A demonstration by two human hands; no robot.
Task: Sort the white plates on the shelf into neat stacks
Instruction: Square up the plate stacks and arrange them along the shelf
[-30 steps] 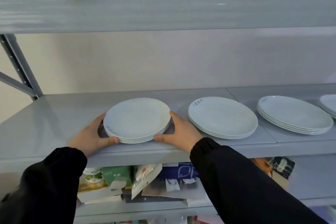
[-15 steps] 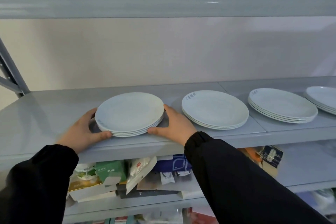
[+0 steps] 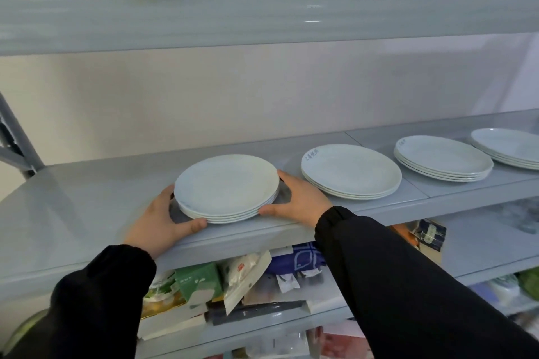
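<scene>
A stack of several white plates (image 3: 227,183) sits near the front edge of the grey shelf (image 3: 73,213). My left hand (image 3: 159,223) cups its left rim, thumb under the front edge. My right hand (image 3: 297,201) cups the right rim, thumb along the front. Both hands grip the stack from the sides. To the right stand three more stacks of white plates: one (image 3: 351,170) close to my right hand, another (image 3: 443,157) further right, and a last one (image 3: 510,147) cut off by the frame edge.
The upper shelf (image 3: 262,20) overhangs, loaded with boxes and bags. The lower shelf (image 3: 233,285) holds packets, boxes and pouches. A grey upright post (image 3: 14,140) stands at the far left. A beige wall backs the plate shelf.
The view has shifted, so the shelf now sits further right and lower in view. Both hands still hold the same stack, which looks barely moved on the shelf.
</scene>
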